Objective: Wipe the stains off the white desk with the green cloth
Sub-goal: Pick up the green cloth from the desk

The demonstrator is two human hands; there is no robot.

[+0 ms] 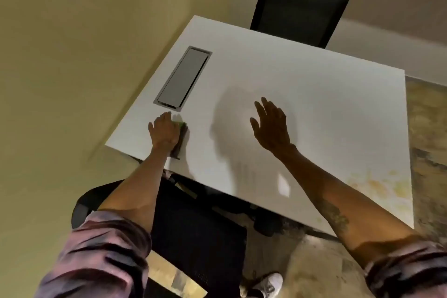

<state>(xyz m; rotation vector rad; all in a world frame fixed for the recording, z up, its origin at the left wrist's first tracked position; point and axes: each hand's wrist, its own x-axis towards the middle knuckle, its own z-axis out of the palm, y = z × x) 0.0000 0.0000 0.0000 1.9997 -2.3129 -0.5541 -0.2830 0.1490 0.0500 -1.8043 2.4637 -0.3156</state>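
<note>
Mostly hidden, green cloth (181,126) lies under flat, unclenched left grip (163,132); right grip (272,128) released nearby

The left hand (162,132) covers most of the soft green cloth (181,128); only its right edge shows. The bottom edge cuts off a white laced sneaker (269,284).
</note>
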